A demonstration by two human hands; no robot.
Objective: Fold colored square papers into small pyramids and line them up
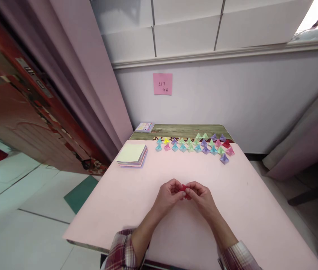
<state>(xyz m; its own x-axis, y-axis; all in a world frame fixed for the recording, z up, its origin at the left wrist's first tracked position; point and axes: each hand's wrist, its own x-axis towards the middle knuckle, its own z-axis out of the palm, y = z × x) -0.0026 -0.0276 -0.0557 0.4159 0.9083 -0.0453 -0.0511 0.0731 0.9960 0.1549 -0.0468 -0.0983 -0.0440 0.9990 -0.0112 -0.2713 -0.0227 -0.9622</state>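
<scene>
Between both hands, over the middle of the pink-covered table (136,195), is a small folded red paper piece (185,190). My left hand (170,193) pinches its left side with thumb and fingers. On the other side, my right hand (199,193) grips it the same way. Much of the red paper is hidden by the fingertips. Beyond the hands stand several small folded paper shapes (190,147) in rows, coloured blue, green, purple, pink, yellow and red. A purple folded shape (224,159) sits nearest on the right.
A stack of square coloured paper (132,154) lies at the table's left, pale yellow on top. Behind it is a printed packet (144,127) at the back corner. A pink note (162,84) is stuck on the wall. To the left are a curtain and a red door (20,97).
</scene>
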